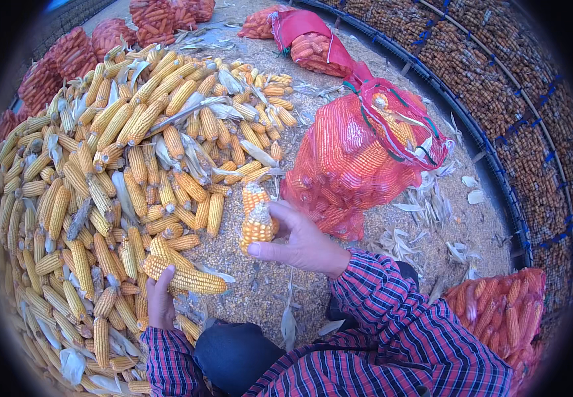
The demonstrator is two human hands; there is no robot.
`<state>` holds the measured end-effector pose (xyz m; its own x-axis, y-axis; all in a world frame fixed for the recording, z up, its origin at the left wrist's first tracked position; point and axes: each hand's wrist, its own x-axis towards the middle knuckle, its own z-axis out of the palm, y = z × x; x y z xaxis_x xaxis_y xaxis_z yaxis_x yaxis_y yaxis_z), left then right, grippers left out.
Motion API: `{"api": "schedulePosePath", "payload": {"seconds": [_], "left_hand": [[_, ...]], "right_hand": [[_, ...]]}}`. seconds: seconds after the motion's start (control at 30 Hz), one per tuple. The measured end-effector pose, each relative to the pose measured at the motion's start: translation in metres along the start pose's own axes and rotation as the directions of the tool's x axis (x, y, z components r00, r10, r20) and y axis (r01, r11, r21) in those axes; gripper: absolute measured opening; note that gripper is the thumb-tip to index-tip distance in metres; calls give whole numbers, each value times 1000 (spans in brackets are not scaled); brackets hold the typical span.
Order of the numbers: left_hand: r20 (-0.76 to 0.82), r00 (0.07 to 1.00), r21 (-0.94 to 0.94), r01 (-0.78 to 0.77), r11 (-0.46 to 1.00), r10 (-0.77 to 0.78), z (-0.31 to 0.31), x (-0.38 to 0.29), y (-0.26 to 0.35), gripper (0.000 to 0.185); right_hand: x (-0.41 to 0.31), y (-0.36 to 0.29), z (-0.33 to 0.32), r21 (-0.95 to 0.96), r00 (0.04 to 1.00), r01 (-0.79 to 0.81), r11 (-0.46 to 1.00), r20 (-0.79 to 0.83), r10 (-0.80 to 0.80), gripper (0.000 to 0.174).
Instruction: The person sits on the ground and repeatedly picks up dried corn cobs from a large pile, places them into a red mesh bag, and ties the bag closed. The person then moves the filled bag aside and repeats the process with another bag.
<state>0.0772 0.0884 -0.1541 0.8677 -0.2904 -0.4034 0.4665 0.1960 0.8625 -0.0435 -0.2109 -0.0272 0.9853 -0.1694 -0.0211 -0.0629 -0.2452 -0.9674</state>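
Observation:
My left hand (161,300) grips a yellow ear of corn (187,277) at the lower right side of the pile of corn ears (117,164). In my right hand (306,243) are ears of corn seen nearly end-on, the nearer one (258,226) with a pale butt end; another ear (254,195) shows just beyond it. How the fingers wrap behind them is hidden. Just past the right hand stands a red mesh sack (331,154), partly filled with ears. Its mouth gapes towards the right, and a few ears and husk pieces show inside it.
Filled red mesh sacks (152,22) line the far left; more lie at the top (313,47) and lower right (500,310). Loose kernels cover the ground (246,297), with dry husks (430,203) scattered about. A long corn-filled crib (495,99) curves along the right.

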Motion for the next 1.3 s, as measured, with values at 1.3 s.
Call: {"api": "schedulePosePath", "payload": {"seconds": [1.3], "left_hand": [[864, 498, 501, -839, 214, -71, 548, -15, 95, 69]], "right_hand": [[-43, -6, -313, 290, 321, 763, 577, -946, 50, 25]]}}
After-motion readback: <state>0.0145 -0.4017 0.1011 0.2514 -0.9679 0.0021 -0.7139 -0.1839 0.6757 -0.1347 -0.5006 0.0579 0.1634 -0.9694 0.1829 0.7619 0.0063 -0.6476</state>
